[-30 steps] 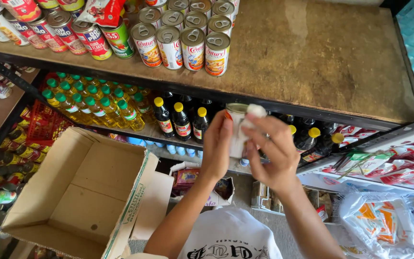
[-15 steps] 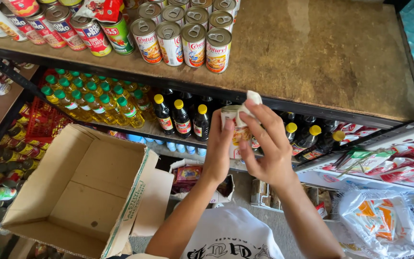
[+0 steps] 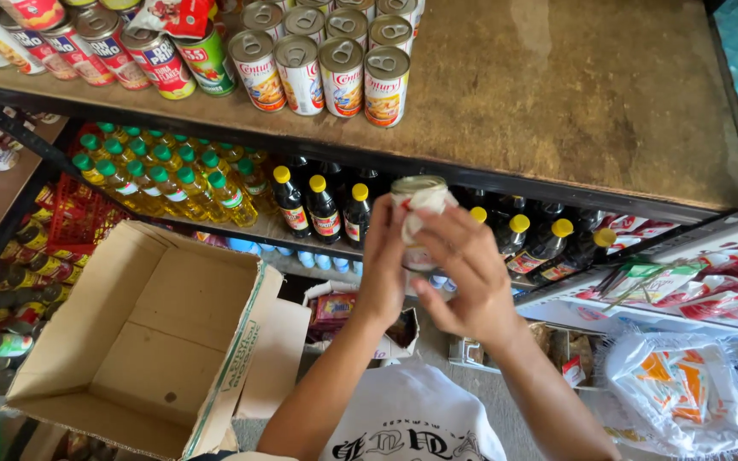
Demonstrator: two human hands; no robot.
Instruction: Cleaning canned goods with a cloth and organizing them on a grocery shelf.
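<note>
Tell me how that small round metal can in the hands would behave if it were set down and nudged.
The small round metal can looks rigid, so probably no denting under the left hand or right hand. Its flat lid suggests it would stand steadily, like the cans on the brown wooden shelf. On its side, it would likely roll.

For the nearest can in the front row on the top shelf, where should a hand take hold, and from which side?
Likely by its round side wall, from the open front edge of the wooden shelf. The front-right can stands upright with a can touching its left side and another behind it; only its front and right are free. Both hands, left hand and right hand, hold another can.
</note>
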